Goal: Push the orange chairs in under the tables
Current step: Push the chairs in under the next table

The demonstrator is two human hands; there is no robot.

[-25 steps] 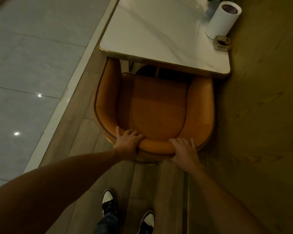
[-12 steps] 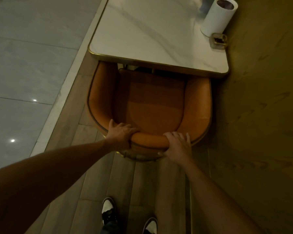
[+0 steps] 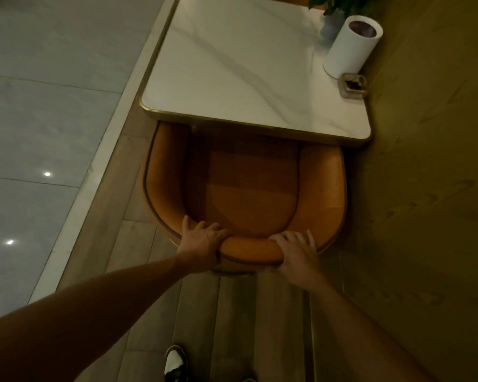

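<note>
Black-and-white shoe point(image 3: 175, 362) down near on the wood floor. Left hand point(image 3: 203, 239) and right hand point(image 3: 294, 253) both wrapped tight over the backrest of the orange chair point(image 3: 249, 199), front of seat tucked under white marble table point(image 3: 249, 67). White cylinder point(image 3: 349, 48) far right on top.

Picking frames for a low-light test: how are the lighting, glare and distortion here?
Head view: dim and warm, with the wall murky; two small ceiling-light glints on the tiled floor; tabletop brightest but not blown out; wide-angle bends straight edges; both hands on the chair stay legible.
</note>
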